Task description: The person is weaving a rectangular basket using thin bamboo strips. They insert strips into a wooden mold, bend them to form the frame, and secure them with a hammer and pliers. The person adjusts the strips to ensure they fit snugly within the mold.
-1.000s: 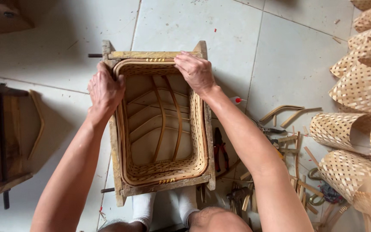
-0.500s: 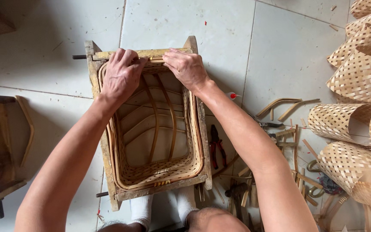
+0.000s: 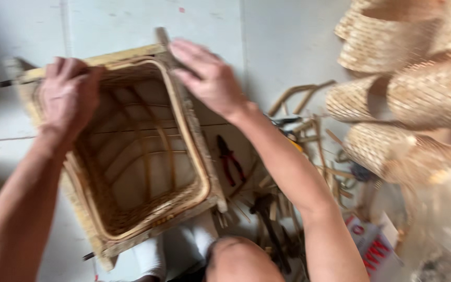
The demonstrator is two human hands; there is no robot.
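Fingers gripping basket frame, pale tiled floor, woven baskets nearby

The whole view is smeared by motion, so fine weave on the square basket frame cannot be read. The left hand covers the frame's far-left corner; whether its fingers grip the rim or only press on it is unclear. The right hand hides the far-right corner the same way. Right of the frame, the woven baskets run off the picture's edge, and the tools blur into dark shapes.
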